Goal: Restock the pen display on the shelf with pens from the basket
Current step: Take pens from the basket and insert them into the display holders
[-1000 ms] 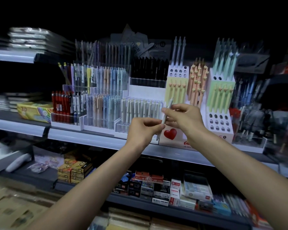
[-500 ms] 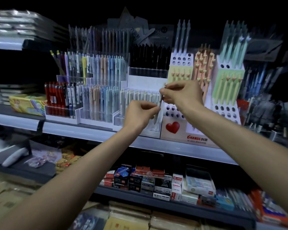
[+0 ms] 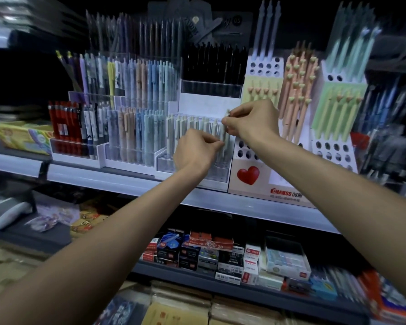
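A pale pen (image 3: 227, 134) stands upright at the right end of a row of similar pale pens in a clear tiered pen display (image 3: 167, 160) on the shelf (image 3: 127, 181). My right hand (image 3: 253, 120) pinches the pen's top end. My left hand (image 3: 197, 151) pinches the pen lower down on its barrel. The pen's lower end is hidden among the other pens. No basket is in view.
A white cardboard pen stand (image 3: 251, 177) with a red heart sits right of the display, holding peach and green pens. Red pens (image 3: 63, 127) stand at the left. Boxes of stationery (image 3: 209, 254) fill the lower shelf.
Both hands have carried the pen up and left from in front of the heart stand to the clear display's right end, and turned it from tilted to upright. The camera moved closer.
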